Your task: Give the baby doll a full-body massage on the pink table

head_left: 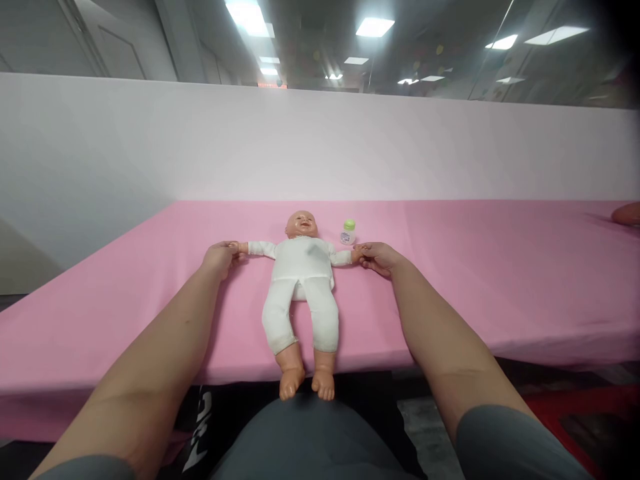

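A baby doll [303,260] with a white cloth body lies on its back on the pink-covered table [450,280], its feet reaching past the front edge towards me. My left hand [220,259] is closed on the doll's hand at the left, and that arm is stretched out sideways. On the other side my right hand [379,257] pinches the doll's other hand between thumb and fingers; this arm is also spread. Just beyond my right hand stands a small clear jar [348,233] with a green lid, upright and apart from my fingers.
Behind the table runs a low white wall [320,147], with a glass pane reflecting ceiling lights above it. At the far right edge a brown rounded object [626,214] is partly in view. Something red [580,413] stands below the table at the right.
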`<state>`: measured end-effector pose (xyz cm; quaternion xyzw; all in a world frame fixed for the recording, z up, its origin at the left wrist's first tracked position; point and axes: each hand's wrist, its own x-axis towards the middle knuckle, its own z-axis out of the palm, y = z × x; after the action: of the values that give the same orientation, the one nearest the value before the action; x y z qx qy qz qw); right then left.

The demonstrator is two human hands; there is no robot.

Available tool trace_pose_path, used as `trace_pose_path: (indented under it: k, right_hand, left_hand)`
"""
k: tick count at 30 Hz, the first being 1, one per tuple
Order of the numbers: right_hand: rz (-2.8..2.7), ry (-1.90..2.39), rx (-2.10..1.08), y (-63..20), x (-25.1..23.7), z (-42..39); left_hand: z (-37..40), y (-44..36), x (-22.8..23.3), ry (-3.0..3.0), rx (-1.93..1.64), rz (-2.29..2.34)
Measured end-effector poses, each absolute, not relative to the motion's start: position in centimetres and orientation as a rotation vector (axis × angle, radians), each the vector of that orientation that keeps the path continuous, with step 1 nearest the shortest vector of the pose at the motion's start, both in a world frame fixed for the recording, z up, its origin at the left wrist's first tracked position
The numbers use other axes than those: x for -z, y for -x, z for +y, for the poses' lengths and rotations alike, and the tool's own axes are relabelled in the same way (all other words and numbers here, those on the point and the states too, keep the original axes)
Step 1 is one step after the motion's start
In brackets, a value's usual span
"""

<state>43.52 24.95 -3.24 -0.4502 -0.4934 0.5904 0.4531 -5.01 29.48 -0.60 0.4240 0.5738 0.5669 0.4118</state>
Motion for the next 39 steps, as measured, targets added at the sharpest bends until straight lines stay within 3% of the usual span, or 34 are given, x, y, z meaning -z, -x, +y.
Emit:
trace_pose_path:
  k: [16, 28, 39]
  right_hand:
    - [-1.118, 1.236, -1.237, -42.7, 4.3, 26.1]
    - [-1.261, 1.080, -1.435, -43.8, 3.7, 25.1]
    - [-1.149, 1.236, -1.263, -42.8, 4.2, 25.9]
  left_hand:
    - [29.4, 5.1, 0.7, -0.980, -1.447, 1.414]
    - [30.3, 6.3, 2.0, -1.092, -1.392, 1.391]
    - [30.3, 5.8, 1.5, -0.986, -1.416, 1.404]
